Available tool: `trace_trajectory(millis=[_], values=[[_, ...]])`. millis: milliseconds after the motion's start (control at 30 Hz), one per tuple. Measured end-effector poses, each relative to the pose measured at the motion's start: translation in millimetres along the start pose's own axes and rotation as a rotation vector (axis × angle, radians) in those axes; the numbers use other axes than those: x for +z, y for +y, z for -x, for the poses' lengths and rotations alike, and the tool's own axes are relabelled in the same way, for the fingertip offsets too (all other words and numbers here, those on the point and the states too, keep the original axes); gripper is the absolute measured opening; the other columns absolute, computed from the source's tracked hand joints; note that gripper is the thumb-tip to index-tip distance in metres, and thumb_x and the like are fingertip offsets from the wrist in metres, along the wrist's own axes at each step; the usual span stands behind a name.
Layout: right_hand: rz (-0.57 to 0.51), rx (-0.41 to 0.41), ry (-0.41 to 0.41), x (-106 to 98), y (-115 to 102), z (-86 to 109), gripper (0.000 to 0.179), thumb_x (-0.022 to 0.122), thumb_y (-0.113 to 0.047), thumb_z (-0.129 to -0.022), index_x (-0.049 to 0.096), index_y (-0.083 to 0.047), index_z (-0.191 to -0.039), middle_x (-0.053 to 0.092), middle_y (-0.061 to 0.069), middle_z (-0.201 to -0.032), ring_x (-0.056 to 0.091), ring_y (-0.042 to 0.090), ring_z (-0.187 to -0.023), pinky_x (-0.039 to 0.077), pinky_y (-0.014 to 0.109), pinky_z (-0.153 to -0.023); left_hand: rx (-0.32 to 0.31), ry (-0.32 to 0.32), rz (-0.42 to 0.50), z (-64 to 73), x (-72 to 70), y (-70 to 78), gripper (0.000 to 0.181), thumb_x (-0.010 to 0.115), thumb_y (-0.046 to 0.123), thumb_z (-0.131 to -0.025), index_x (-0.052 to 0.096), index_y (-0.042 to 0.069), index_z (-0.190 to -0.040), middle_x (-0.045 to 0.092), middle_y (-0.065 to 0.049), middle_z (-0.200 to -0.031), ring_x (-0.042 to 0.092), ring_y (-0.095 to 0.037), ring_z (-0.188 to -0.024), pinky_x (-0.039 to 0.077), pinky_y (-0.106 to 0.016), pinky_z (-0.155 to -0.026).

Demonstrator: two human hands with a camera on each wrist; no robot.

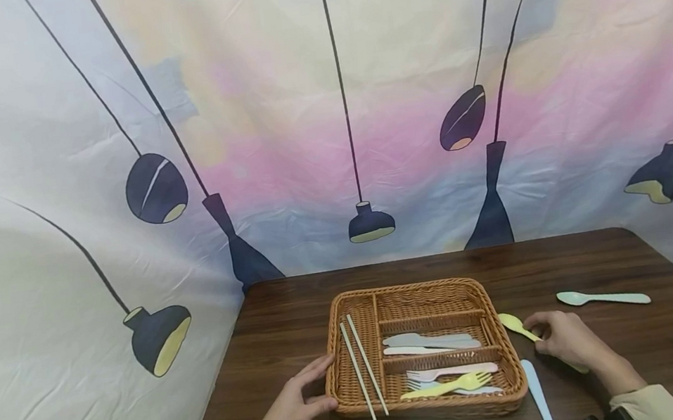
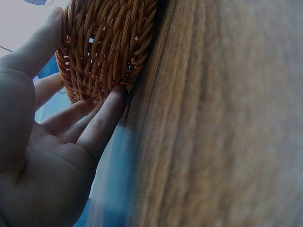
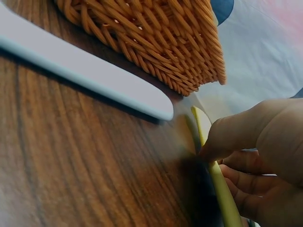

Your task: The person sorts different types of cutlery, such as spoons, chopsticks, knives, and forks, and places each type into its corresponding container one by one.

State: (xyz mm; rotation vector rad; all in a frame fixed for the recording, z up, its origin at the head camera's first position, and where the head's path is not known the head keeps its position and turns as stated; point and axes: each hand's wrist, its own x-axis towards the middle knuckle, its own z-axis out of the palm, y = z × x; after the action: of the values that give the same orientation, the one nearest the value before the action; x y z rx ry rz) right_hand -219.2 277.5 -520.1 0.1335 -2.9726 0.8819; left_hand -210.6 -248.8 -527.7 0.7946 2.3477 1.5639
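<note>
A wicker cutlery basket with compartments stands on the table. My left hand rests against its left side, fingers extended; in the left wrist view the fingertips touch the woven wall. Between thumb and fingers, my right hand pinches a yellow spoon just right of the basket. In the right wrist view the spoon's handle runs beneath the fingers. Two pale chopsticks lie in the left compartment, their near ends over the rim. Knives fill the middle compartment, forks the front one.
A pale green spoon lies at the right of the table. Near the basket's front right corner is a light blue utensil, its end seen close up in the right wrist view. A cloth printed with lamps hangs behind the table.
</note>
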Motion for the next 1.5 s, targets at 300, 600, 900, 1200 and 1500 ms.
trace_trajectory(millis=[300, 600, 900, 1200, 1500], values=[[0.003, 0.025, 0.007, -6.4, 3.1, -0.4, 0.032, 0.074, 0.001, -0.071, 0.071, -0.006, -0.102, 0.064, 0.0, -0.082, 0.055, 0.014, -0.073, 0.044, 0.026, -0.055, -0.012, -0.008, 0.018, 0.3, -0.3, 1.2, 0.074, 0.074, 0.017, -0.086, 0.037, 0.007, -0.15, 0.023, -0.023, -0.158, 0.03, -0.047, -0.137, 0.054, -0.028, -0.095], [-0.01, 0.0, 0.023, -12.0, -2.1, -2.3, 0.031, 0.072, 0.001, -0.073, 0.07, -0.005, -0.103, 0.063, 0.0, -0.082, 0.053, 0.013, -0.071, 0.042, 0.024, -0.052, -0.006, -0.002, 0.003, 0.0, 0.1, 0.1, 0.074, 0.074, 0.017, -0.086, 0.038, 0.006, -0.15, 0.024, -0.024, -0.157, 0.03, -0.046, -0.137, 0.054, -0.028, -0.095], [-0.021, -0.073, 0.046, -22.3, -9.6, -4.5, 0.032, 0.07, 0.0, -0.074, 0.069, -0.004, -0.106, 0.064, 0.0, -0.082, 0.053, 0.013, -0.07, 0.041, 0.023, -0.049, 0.003, 0.002, -0.019, -0.2, -0.2, -0.2, 0.072, 0.073, 0.017, -0.087, 0.038, 0.007, -0.149, 0.026, -0.023, -0.156, 0.031, -0.048, -0.136, 0.054, -0.029, -0.094], [-0.004, -0.113, 0.076, -29.6, -22.2, -6.1, 0.03, 0.071, -0.001, -0.077, 0.069, -0.007, -0.106, 0.064, -0.001, -0.083, 0.054, 0.013, -0.072, 0.042, 0.025, -0.052, 0.0, 0.002, -0.039, -0.1, -1.0, 1.7, 0.072, 0.074, 0.017, -0.087, 0.04, 0.009, -0.149, 0.027, -0.023, -0.156, 0.031, -0.047, -0.136, 0.054, -0.028, -0.095], [0.002, -0.155, 0.111, -34.2, -37.0, -15.6, 0.03, 0.071, 0.0, -0.077, 0.07, -0.008, -0.106, 0.063, -0.002, -0.082, 0.054, 0.013, -0.072, 0.043, 0.025, -0.054, -0.003, 0.002, -0.029, 0.5, -1.0, 1.9, 0.072, 0.074, 0.017, -0.087, 0.039, 0.008, -0.149, 0.026, -0.024, -0.156, 0.031, -0.048, -0.136, 0.054, -0.029, -0.094]])
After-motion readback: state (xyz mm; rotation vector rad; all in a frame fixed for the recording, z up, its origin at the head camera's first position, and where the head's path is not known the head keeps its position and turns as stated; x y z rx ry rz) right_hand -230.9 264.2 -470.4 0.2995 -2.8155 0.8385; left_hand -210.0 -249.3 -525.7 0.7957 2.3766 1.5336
